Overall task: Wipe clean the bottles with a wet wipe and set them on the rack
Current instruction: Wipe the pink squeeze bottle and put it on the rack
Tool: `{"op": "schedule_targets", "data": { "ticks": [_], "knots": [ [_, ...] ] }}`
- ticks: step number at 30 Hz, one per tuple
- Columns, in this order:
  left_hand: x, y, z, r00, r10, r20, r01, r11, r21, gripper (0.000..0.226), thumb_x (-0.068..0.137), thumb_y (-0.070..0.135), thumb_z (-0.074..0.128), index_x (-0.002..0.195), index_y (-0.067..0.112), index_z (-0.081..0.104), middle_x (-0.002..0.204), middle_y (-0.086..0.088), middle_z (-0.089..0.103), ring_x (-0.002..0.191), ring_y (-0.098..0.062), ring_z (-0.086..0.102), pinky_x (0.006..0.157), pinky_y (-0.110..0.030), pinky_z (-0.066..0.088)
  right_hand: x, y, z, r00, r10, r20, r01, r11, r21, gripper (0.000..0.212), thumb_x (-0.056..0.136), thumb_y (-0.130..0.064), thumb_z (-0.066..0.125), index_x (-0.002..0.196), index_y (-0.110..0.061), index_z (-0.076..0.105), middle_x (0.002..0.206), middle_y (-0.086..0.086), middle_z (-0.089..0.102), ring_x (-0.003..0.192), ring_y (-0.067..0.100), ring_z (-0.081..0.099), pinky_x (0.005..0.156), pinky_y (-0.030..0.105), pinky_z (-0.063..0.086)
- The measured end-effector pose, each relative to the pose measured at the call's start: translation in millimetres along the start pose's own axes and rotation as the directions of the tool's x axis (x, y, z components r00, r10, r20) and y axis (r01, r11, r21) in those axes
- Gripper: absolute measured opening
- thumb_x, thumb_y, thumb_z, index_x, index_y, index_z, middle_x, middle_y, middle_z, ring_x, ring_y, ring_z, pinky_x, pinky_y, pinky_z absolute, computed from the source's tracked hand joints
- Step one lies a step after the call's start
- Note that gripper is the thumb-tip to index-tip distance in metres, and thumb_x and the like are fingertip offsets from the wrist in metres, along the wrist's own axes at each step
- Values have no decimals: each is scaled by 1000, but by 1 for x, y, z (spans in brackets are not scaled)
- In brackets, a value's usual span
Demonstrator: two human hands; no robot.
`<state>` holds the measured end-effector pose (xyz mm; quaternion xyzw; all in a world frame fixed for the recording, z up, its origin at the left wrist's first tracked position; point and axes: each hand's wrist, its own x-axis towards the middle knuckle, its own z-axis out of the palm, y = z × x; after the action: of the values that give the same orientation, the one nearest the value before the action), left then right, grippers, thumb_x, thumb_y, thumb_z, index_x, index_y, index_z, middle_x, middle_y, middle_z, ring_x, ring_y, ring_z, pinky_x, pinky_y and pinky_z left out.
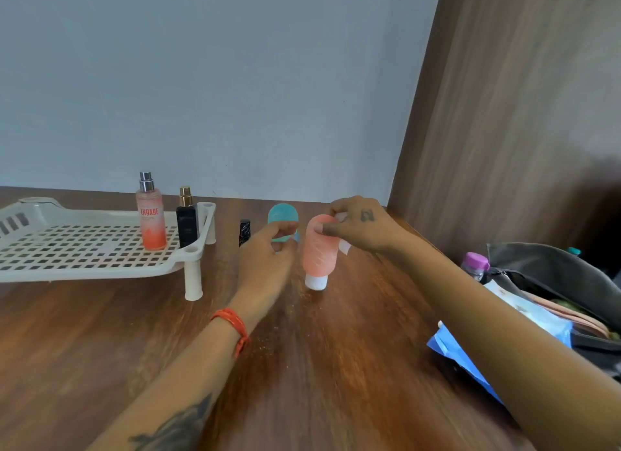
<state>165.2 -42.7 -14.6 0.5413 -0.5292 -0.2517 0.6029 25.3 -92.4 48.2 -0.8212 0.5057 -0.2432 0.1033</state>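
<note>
Both forearms reach fwd over the wooden table [336, 366], hands meeting at centre. Right hand [359, 227] comes in from the right, knuckles up, fingers pinched on the rounded top of the coral squeeze bottle [319, 249] w/ a white wet wipe [344, 245] bunched under the fingers; only scraps of the wipe show below the palm and by the thumb. Bottle stands cap-down, white cap [316, 282] on or just above the table, can't tell which. Left hand [268, 252] sits just left of the bottle, wrist bent, fingers curled loosely; looks empty, not clearly touching the bottle. Orange thread band [235, 329] on left wrist, tattoo on the forearm cut off by the bottom edge.

Behind the left hand's fingers a teal squeeze bottle [283, 215], lower half hidden. Small black bottle [244, 231] beside it, blurry, label unreadable.

White perforated rack [84, 249] at left, cut off by the frame edge. On its right end: pink "Engage" spray bottle [150, 215] and black perfume bottle w/ gold sprayer [187, 222], both upright, side by side.

Far right: dark open bag [554, 276], contents hard to make out; purple-capped bottle [474, 266] at its edge; blue packet [460, 360] partly under the right forearm.
</note>
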Motion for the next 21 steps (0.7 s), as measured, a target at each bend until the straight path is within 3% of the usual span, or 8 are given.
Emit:
{"op": "schedule_targets", "data": {
  "ticks": [3,5,7,11,14,15,18,21],
  "knots": [
    [-1,5,-6,994,55,91,-50,997,-53,22,91,18,57,101,37,62,113,7,63,104,-16,60,90,-37,52,-23,-3,-4,997,-42,64,37,996,85,31,85,-35,61,93,-6,67,94,12,65,86,25,59,73,35,50],
    [-3,7,-8,982,88,168,-78,995,-66,28,90,18,57,95,45,61,108,8,64,102,-14,61,87,-32,52,-32,-2,-5,995,-43,91,27,986,167,22,85,-33,62,92,-13,67,94,4,64,84,17,59,70,25,49],
    [-5,7,-9,967,104,233,-91,994,-66,30,88,14,59,94,44,63,104,10,66,101,-12,61,87,-30,52,-36,0,-4,996,-41,82,19,968,251,16,83,-33,64,87,-18,68,89,-1,64,80,11,58,68,21,47],
    [-4,4,-10,956,123,267,-113,992,-54,33,83,11,66,99,40,66,104,10,68,97,-11,63,86,-28,52,-41,5,6,999,-32,-24,38,946,321,23,82,-35,65,90,-14,69,90,2,67,83,14,61,67,20,47],
    [-4,5,-11,944,117,308,-116,993,-21,44,77,6,71,101,42,62,105,13,65,93,-6,63,83,-24,52,-44,11,20,993,10,-121,39,917,398,17,81,-37,66,90,-22,66,90,-5,65,85,10,61,67,16,46],
    [-5,5,-10,934,105,342,-110,994,-6,51,75,5,72,105,43,59,108,13,63,93,-7,64,82,-25,53,-45,14,26,986,32,-162,40,905,424,17,81,-37,65,91,-23,66,92,-7,65,86,9,60,68,15,46],
    [-9,2,-5,891,71,448,-96,995,32,74,70,-1,75,107,55,45,106,23,54,81,6,65,65,-10,49,-46,20,42,963,101,-250,49,846,530,23,82,-36,65,99,-22,65,94,-8,65,86,9,62,67,13,50],
    [-11,-1,1,876,68,477,-112,992,64,82,71,1,75,107,62,35,101,25,51,78,10,63,61,-5,46,-46,23,52,951,160,-264,39,788,615,31,82,-40,62,107,-20,65,102,-5,67,90,10,63,73,20,55]
  ]
}}
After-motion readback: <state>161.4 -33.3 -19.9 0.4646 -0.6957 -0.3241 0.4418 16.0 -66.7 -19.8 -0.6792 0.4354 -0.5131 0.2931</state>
